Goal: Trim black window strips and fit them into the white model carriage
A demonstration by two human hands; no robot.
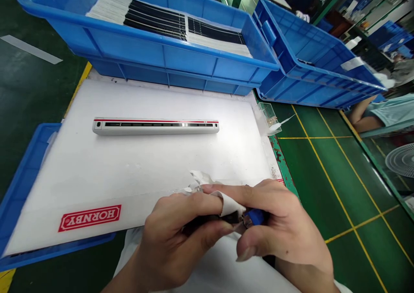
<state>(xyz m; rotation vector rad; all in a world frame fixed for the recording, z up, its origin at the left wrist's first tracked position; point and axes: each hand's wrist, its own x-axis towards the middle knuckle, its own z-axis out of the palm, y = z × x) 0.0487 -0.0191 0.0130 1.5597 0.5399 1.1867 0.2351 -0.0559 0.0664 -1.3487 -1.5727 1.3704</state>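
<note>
My left hand is closed, thumb and forefinger pinching a dark part that is mostly hidden by the fingers. A white wrap curls around the left forefinger's tip. My right hand is closed around a small blue piece with a metal end, which meets the dark part; its exact kind is hidden. Behind the fingers, crumpled white wrapping sticks up. Farther back on the white board lies a long white model train carriage with a red stripe and dark window band.
Blue crates stand along the board's far edge, one filled with rows of dark and white pieces. A second blue crate is at the right. A clear box holding a white nozzle sits by the right edge. Another person's arm shows far right.
</note>
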